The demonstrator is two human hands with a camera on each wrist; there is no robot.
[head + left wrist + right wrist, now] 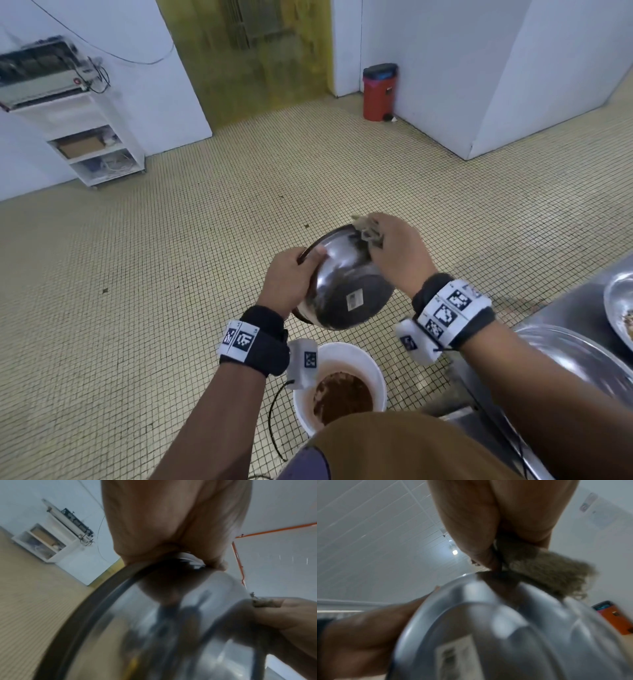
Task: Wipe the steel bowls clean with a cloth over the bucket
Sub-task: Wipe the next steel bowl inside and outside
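Observation:
A steel bowl [346,287] with a white label on its base is held tilted, its bottom toward me, above and beyond a white bucket [371,363] of brown slop. My left hand [291,277] grips the bowl's left rim, thumb on the outside wall. My right hand [394,253] holds a grey-beige cloth [368,231] bunched against the bowl's far right rim. The left wrist view shows the bowl's [154,628] shiny outer wall and rim under my palm. In the right wrist view the cloth [556,574] hangs from my fingers over the bowl's [505,635] edge.
A steel counter [565,308] at the right carries a large steel basin [582,356] and a soiled bowl [620,305]. A red pedal bin [379,92] stands by the far wall, a white shelf unit [92,144] at the left. Tiled floor spreads between them.

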